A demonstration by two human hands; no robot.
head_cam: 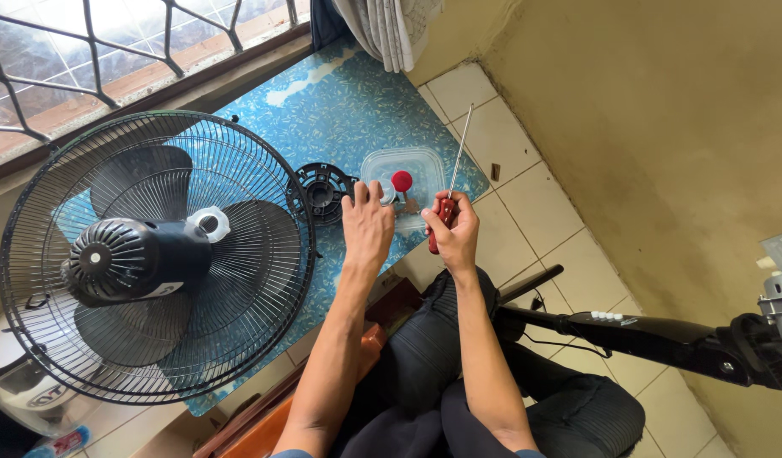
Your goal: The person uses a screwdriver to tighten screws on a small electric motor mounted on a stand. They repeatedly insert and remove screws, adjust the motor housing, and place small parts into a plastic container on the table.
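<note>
Nearest the camera, the person's dark-trousered knees sit beside a black fan stand pole (653, 337) that lies across the pale tiled floor. Further out, the right hand (455, 229) has its fingers curled tight around the red handle of a long slim screwdriver (449, 191), whose metal shaft points up and away over the tiles. Just left of it, the left hand (367, 227) reaches over the blue patterned tabletop (340, 110), fingertips gathered on what looks like a small silver part at the rim of a clear square plastic container (408, 174) holding a red round knob (402, 181). Beside that lies a black round ribbed plastic fan nut (323, 190). A large black wire-caged fan head (153, 254) lies left, below the barred window (94, 42).
</note>
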